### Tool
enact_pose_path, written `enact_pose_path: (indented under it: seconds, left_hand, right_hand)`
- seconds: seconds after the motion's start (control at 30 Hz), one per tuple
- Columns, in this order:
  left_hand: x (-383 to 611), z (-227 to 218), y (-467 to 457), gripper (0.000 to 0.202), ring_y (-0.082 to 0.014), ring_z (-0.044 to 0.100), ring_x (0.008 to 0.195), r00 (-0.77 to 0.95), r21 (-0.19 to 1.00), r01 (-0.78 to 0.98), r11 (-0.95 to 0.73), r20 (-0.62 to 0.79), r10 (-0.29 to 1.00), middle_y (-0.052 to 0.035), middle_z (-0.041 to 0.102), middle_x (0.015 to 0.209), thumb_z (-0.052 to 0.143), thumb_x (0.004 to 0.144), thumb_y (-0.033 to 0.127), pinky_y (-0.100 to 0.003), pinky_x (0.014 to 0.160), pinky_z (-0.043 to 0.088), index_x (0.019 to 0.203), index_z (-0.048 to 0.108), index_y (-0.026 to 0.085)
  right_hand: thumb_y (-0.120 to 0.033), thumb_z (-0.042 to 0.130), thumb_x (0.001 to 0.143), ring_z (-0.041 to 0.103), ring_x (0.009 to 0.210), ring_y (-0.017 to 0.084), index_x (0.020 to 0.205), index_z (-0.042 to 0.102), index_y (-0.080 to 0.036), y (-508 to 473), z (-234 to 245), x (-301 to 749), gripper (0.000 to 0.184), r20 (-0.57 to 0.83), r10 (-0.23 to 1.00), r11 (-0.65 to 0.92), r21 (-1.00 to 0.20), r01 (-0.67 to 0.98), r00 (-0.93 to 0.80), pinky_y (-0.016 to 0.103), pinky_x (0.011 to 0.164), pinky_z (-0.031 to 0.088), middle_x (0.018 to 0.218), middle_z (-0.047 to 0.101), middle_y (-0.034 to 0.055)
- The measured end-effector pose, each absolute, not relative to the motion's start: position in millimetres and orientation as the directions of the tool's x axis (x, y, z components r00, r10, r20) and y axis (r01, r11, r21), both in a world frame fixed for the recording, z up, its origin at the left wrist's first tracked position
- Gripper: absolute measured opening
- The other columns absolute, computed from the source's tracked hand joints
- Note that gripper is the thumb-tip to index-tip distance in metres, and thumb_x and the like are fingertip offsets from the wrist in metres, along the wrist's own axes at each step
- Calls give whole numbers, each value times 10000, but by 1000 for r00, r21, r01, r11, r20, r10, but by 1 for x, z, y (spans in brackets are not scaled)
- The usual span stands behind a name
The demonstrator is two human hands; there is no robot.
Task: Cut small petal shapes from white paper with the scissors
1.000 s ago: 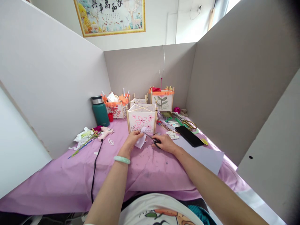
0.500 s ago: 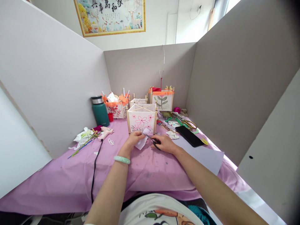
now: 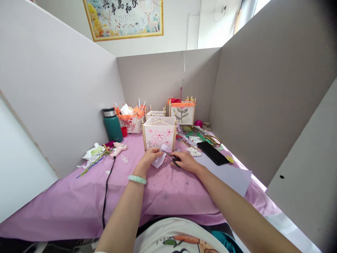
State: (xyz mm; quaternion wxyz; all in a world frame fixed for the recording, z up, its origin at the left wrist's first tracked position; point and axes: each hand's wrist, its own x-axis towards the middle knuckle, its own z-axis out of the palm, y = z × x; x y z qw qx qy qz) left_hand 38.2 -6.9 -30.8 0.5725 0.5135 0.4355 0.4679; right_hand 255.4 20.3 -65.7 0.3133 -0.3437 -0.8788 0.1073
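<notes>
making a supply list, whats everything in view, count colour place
paper piece: 1, white, left hand
scissors: 1, black-handled, right hand
boxes: 4, white, centre and back
bottle: 1, green, back left
cup: 1, red, beside bottle
glue gun: 1, pink, left
phone: 1, black, right
paper sheet: 1, white, right
second scissors: 1, gold-handled, right
small clutter: uncountable, mixed, both sides
cloth: 1, pink, underneath
partitions: 3, grey, surrounding
picture: 1, gold-framed, top
bracelet: 1, green, left wrist
left hand: 1, bare, centre
right hand: 1, bare, centre
</notes>
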Motion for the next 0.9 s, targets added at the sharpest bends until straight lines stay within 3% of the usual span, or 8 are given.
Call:
enact_pose_path:
  seconds: [0.47,0.9]
  left_hand:
    - [37,-33,-6,279,-187,653,574,202,996,-83,18,-1,979,-106,725,698,857,646,323,-276,565,475,726,705,104]
    - [33,-38,3,411,-191,670,584,96,987,-159,-21,37,995,-86,719,669,894,591,408,-272,564,502,772,681,107]
  right_hand:
    - [-392,766,814,665,752,173,1130,731,-199,21,-67,256,372,482,676,736,-414,536,-558,245,688,408,892,767,53]
    - [-393,771,802,623,692,149,1134,722,-179,14,-61,255,398,458,684,729,-423,538,-567,235,653,387,857,750,44]
